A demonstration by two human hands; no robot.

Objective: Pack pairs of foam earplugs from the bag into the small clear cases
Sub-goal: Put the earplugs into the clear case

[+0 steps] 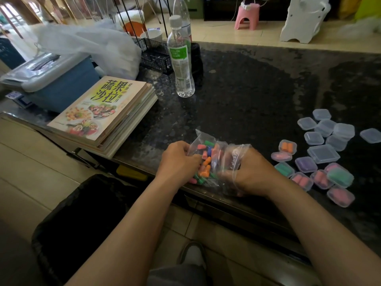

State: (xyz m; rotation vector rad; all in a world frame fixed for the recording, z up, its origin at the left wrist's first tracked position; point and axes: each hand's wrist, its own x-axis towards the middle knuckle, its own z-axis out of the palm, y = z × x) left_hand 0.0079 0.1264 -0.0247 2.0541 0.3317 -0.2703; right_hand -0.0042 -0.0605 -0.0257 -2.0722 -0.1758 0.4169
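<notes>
On the dark table, the left hand gripped the bag of earplugs at the near edge. The right hand reached inside the bag; whether it grasped anything could not be determined. Step in hand: selecting a pair. The next move required a matching pair and an empty case.

**Clear stone ahead, clutter either side**

Beyond my fingers the dark tabletop lies bare, a wide lane forward. Ahead and left of my left hand stand a water bottle and a stack of books. Just right of my right hand, filled cases crowd the surface; empty cases lie beyond them. The bag fills the gap between my hands.
</notes>
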